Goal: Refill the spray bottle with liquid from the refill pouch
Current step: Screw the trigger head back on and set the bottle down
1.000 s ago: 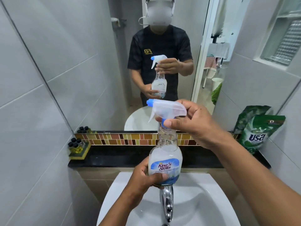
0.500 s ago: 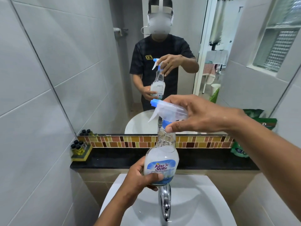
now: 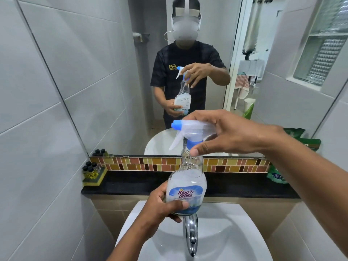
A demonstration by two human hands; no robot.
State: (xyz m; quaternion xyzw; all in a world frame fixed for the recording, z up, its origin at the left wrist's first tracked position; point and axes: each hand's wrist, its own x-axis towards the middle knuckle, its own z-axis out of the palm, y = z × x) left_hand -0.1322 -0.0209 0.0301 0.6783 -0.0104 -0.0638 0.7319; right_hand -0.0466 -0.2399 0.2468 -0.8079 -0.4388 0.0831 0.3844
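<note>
A clear spray bottle (image 3: 186,187) with a blue and white label stands upright in the air over the sink. My left hand (image 3: 160,206) grips its lower body. My right hand (image 3: 227,132) holds the white trigger head (image 3: 190,129) with its blue nozzle, thumb and fingers pinching the blue collar at the neck. The head sits on the neck. A green refill pouch (image 3: 276,176) leans at the right end of the black ledge, mostly hidden behind my right forearm.
A white sink (image 3: 235,240) with a chrome tap (image 3: 191,236) lies directly under the bottle. A black ledge (image 3: 131,183) carries a yellow sponge with small black-capped bottles (image 3: 92,171) at the left. A mirror (image 3: 105,72) and a mosaic tile strip back the ledge.
My right hand has turned around the trigger head, its wrist swinging over the top. The view has tilted so the pouch is now mostly hidden behind my right forearm. The bottle stays over the tap.
</note>
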